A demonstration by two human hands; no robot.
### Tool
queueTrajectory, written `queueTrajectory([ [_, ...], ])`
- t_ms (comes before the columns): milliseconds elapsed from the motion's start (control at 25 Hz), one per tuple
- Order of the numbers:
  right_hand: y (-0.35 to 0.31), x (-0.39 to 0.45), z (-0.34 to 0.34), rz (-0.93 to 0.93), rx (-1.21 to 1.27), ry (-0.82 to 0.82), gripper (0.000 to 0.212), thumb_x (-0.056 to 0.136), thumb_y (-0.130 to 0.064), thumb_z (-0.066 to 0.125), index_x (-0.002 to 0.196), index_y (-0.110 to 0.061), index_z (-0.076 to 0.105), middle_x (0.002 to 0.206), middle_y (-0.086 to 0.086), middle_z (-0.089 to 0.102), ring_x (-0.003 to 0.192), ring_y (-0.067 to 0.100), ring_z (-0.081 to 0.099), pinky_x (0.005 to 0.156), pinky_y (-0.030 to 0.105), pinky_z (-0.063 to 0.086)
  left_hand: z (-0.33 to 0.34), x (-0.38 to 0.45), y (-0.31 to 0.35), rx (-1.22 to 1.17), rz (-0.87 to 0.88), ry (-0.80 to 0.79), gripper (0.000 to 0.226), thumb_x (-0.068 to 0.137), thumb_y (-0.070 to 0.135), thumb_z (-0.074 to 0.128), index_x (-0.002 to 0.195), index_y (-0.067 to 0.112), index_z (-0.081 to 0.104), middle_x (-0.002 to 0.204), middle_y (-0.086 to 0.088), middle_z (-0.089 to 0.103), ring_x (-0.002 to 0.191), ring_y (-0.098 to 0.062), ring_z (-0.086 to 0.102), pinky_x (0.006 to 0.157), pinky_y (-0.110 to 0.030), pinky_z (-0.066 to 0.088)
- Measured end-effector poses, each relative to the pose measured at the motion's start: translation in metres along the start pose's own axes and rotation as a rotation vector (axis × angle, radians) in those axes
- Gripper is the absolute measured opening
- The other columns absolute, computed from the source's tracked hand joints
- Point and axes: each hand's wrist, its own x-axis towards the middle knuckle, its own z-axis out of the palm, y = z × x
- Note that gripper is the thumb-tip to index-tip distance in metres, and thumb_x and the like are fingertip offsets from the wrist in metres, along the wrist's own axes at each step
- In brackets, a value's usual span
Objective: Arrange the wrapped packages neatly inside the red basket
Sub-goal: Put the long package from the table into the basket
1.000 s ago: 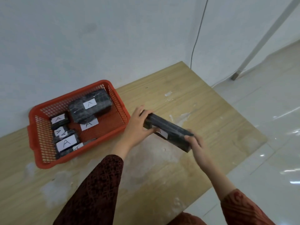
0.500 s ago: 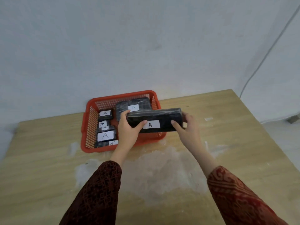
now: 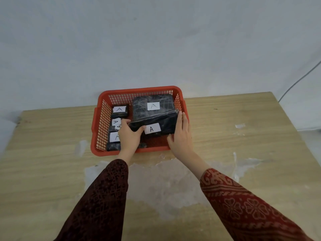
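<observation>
While gripped at both short ends, long black wrapped package [image 3: 161, 125] sits inside red basket [image 3: 139, 90], front-right portion, white "A" label [image 3: 152, 128] facing camera. Tilted: far edge leans against, or lies just over, near edge of larger wrapped package [image 3: 152, 105] at basket's back right; whether near edge touches basket floor, cannot tell. Left hand [image 3: 129, 136] closed on package's left end, thumb on front face beside label, fingers curled over top-left corner. Right hand [image 3: 181, 136] pressed flat along right end, fingers extended up the side, thumb under front lower edge; sits between package and basket's right wall.

Larger package lies flat, own "A" label up, close against back wall. Left column of basket filled with small wrapped packages [image 3: 119, 110], each with white "A" label; rearmost fully visible, the nearer ones partly hidden behind left hand, count not readable. Strip of bare red floor visible in front of held package.

Basket rests on wooden table [image 3: 243, 136], back rim near grey wall [image 3: 156, 40]. Pale scuffed patches on tabletop between basket and sleeves. Patterned dark red sleeves [image 3: 243, 206] cover both forearms. Thin cable [image 3: 298, 82] runs down wall at far right.
</observation>
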Motion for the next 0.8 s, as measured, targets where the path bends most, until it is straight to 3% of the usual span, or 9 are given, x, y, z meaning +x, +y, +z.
queueTrajectory([
  [200,0.0043,-0.0078,0.0069,-0.042,-0.105,0.013,0.073,0.090,-0.011,0.048,0.151,-0.006,0.010,0.157,0.019,0.017,0.144,0.034,0.017,0.119,0.047,0.021,0.0036,-0.0074,-0.0059,0.107,0.074,0.005,0.054,0.080,0.040,0.069,0.119,0.009,0.047,0.118,-0.011,0.058,0.109,-0.025,0.054,0.086,-0.031,0.045],
  [320,0.0065,-0.0069,0.0066,-0.094,-0.139,0.003,0.057,0.092,-0.008,0.045,0.147,-0.009,0.030,0.158,0.023,0.013,0.142,0.038,0.023,0.117,0.048,0.026,0.0064,-0.0053,-0.0052,0.160,0.056,-0.020,0.058,0.082,0.041,0.066,0.125,0.008,0.044,0.125,-0.015,0.054,0.112,-0.028,0.053,0.091,-0.038,0.048],
  [560,0.0094,-0.0085,0.0082,-0.099,-0.198,0.042,0.041,0.089,-0.012,0.052,0.130,-0.009,0.050,0.151,0.025,0.028,0.132,0.042,0.036,0.108,0.052,0.038,0.0089,-0.0070,-0.0044,0.201,0.079,-0.027,0.053,0.084,0.036,0.062,0.125,0.009,0.042,0.125,-0.016,0.052,0.110,-0.028,0.052,0.081,-0.030,0.040],
  [680,0.0077,-0.0081,0.0071,-0.084,-0.267,0.053,0.035,0.089,-0.015,0.053,0.124,-0.012,0.054,0.147,0.026,0.033,0.129,0.041,0.039,0.105,0.050,0.039,0.0093,-0.0062,-0.0036,0.204,0.077,-0.042,0.051,0.084,0.033,0.062,0.125,0.010,0.042,0.124,-0.015,0.052,0.108,-0.028,0.052,0.081,-0.031,0.041],
  [800,0.0056,-0.0035,0.0024,-0.073,-0.462,-0.048,0.036,0.091,-0.028,0.048,0.124,-0.014,0.051,0.145,0.024,0.038,0.128,0.037,0.037,0.102,0.047,0.036,0.0080,-0.0054,-0.0046,0.239,0.083,-0.059,0.056,0.084,0.031,0.065,0.130,0.009,0.043,0.127,-0.017,0.049,0.115,-0.030,0.049,0.089,-0.034,0.042],
])
